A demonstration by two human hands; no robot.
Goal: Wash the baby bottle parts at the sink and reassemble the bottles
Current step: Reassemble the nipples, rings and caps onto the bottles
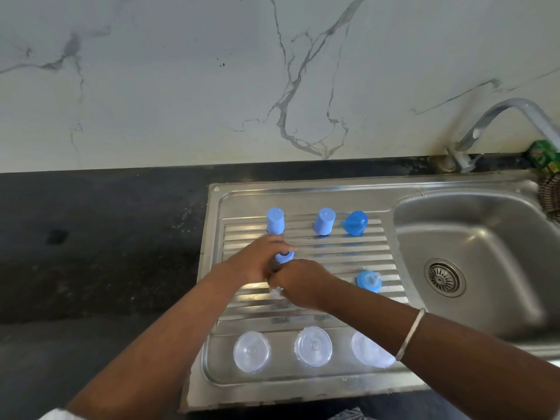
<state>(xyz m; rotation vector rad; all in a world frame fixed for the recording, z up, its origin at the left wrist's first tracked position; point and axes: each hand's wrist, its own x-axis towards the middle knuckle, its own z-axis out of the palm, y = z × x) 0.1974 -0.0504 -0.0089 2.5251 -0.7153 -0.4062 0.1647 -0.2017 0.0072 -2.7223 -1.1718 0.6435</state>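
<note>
My left hand (pixel 256 263) and my right hand (pixel 298 281) meet over the ridged steel drainboard (pixel 339 256). Between them is a blue collar ring (pixel 284 257), gripped by my left hand, and a clear part (pixel 276 292) under my right fingers. Two blue caps (pixel 275 220) (pixel 324 221) stand upside down at the back, with a blue collar (pixel 354 223) tilted beside them. Another blue collar with a clear teat (pixel 369 281) sits to the right. Three clear bottles (pixel 251 352) (pixel 313 346) (pixel 368 353) stand along the front; my right forearm covers part of the third.
The sink basin (pixel 472 268) with its drain (pixel 444 277) lies to the right, under a curved tap (pixel 491 125). A green packet (pixel 544 157) and a scrubber (pixel 550 197) sit at the far right. Black countertop (pixel 100 253) stretches left, below a marble wall.
</note>
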